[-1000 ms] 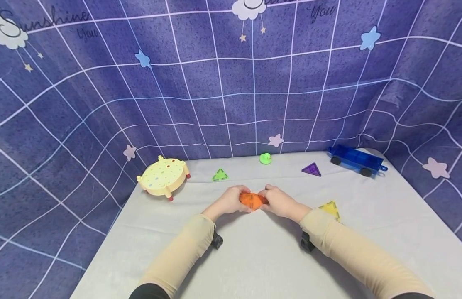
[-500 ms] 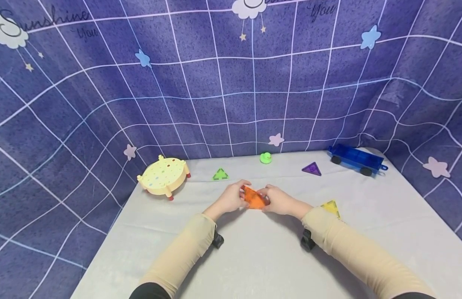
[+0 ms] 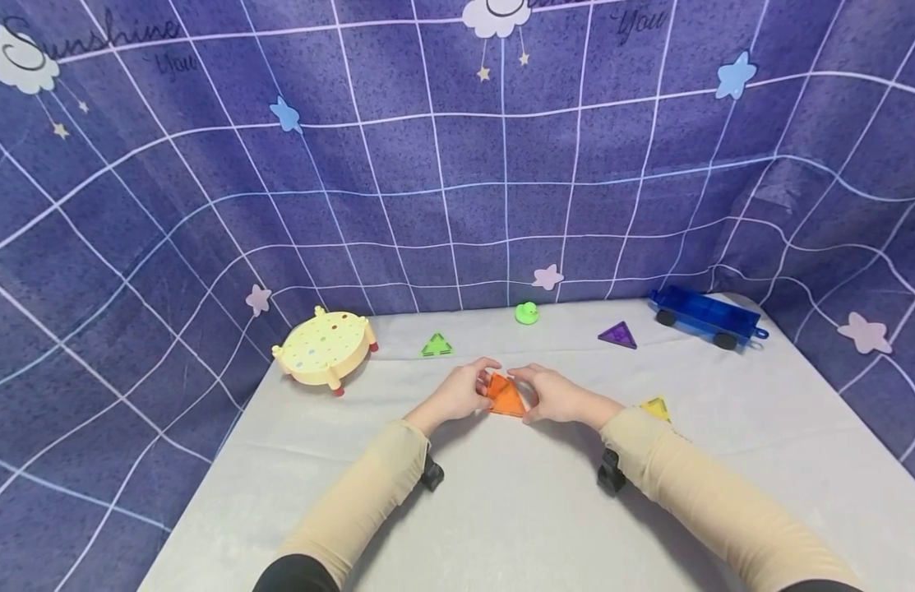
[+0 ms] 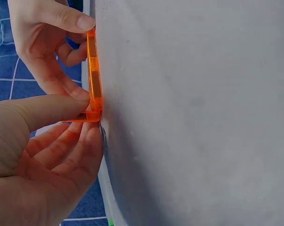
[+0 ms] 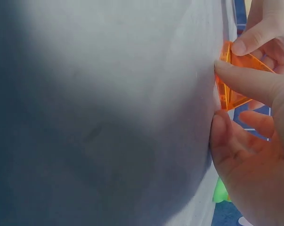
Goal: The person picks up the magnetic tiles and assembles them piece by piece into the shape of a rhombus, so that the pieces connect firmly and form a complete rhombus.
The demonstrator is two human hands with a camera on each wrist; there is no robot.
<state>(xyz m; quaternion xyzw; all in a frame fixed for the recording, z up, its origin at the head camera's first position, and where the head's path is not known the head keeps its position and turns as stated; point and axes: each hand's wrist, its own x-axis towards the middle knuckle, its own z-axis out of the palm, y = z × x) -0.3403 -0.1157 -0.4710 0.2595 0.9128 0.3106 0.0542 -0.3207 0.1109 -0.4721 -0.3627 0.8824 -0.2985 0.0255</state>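
Between the hands, orange triangular magnetic tiles (image 3: pixel 506 396) meet at an angle on the table. Two of them show in the right wrist view, joined along an edge, orange tiles (image 5: pixel 225 89). My left hand (image 3: pixel 460 390) pinches them at their left side, its thumb on the near face and fingers behind. My right hand (image 3: pixel 556 396) is spread around their right side. In the right wrist view its thumb lies across the near edge, while its other fingers are loosely bent beside the tiles. Part of the orange shape is hidden by the fingers.
Behind lie a green triangle tile (image 3: pixel 437 345), a green toy duck (image 3: pixel 527 313) and a purple triangle tile (image 3: pixel 618 335). A yellow tile (image 3: pixel 657 409) is partly hidden by the right sleeve. A spotted yellow toy table (image 3: pixel 324 349) stands left, a blue wheeled toy wagon (image 3: pixel 704 316) right.
The orange tiles have been turned and changed from a flatter, wider shape to a more folded, pointed one. My right fingers have loosened and moved slightly off their right side.
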